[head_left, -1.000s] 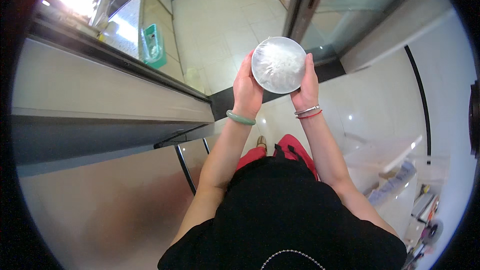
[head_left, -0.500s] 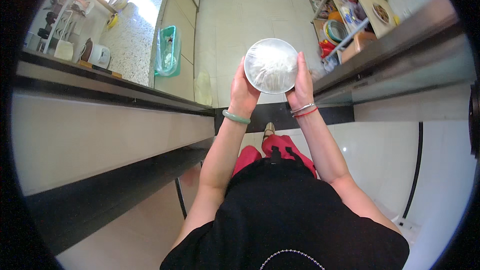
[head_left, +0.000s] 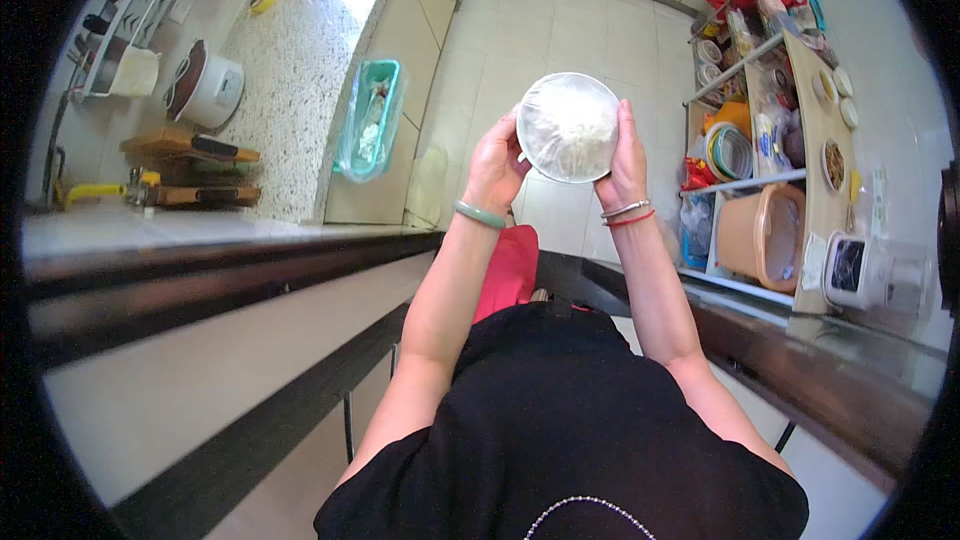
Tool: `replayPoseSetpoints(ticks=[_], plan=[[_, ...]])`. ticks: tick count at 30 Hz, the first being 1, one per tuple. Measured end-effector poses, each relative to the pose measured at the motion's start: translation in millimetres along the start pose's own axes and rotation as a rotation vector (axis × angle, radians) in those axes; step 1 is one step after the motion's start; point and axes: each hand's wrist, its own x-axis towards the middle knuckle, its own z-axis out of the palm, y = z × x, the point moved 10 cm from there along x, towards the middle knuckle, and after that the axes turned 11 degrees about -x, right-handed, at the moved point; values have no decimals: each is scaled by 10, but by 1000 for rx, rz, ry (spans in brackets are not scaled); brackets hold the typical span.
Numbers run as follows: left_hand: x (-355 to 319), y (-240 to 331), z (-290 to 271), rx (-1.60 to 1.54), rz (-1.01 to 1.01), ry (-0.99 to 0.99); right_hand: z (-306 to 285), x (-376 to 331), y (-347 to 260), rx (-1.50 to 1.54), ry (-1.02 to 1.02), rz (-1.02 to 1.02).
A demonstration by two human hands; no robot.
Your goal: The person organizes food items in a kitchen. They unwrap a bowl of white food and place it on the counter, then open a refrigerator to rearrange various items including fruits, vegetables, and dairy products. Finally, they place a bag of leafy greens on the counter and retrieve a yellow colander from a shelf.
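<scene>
Between my two hands is a round white bowl point(head_left: 568, 128), its top covered by clear, wrinkled plastic film. Something pale and white shows through the film. My left hand point(head_left: 496, 162), with a green bangle at the wrist, grips the bowl's left side. On the right side my right hand point(head_left: 625, 162) holds it with the thumb up along the rim; a silver bangle and a red cord circle that wrist. The bowl is held out ahead of my body above the tiled floor. Fingers under the bowl are mostly hidden.
A speckled counter point(head_left: 290, 60) on the left carries a white rice cooker point(head_left: 212, 90) and wooden boards point(head_left: 190, 147). A green bin point(head_left: 371, 120) hangs at its side. On the right stands a loaded shelf rack point(head_left: 745, 183) with a tan tub point(head_left: 762, 237). Dark door-frame edges flank me.
I have moved forward through the doorway, so more of the counter and shelf rack shows. Both hands still hold the covered bowl, now slightly further right in view.
</scene>
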Motion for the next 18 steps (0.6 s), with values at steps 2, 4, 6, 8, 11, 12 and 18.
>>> replayPoseSetpoints(ticks=[2, 4, 6, 8, 11, 12, 18], plan=[[256, 274, 180, 62, 1, 34, 214, 403, -84, 7, -2, -6], [561, 513, 313, 86, -21, 36, 412, 857, -115, -2, 3, -14], [898, 711, 440, 74, -65, 7, 610, 1247, -198, -3, -7, -28], [1241, 880, 570, 25, -100, -34, 846, 1566, -264, 9, -39, -36], [1766, 1232, 615, 47, -47, -101, 1204, 2032, -351, -5, -86, 32], [1917, 1356, 600, 70, -10, -123, 1271, 2156, -328, -2, -66, 36], [2588, 2012, 644, 81, 203, 159, 1619, 3200, -296, -66, -28, 59]])
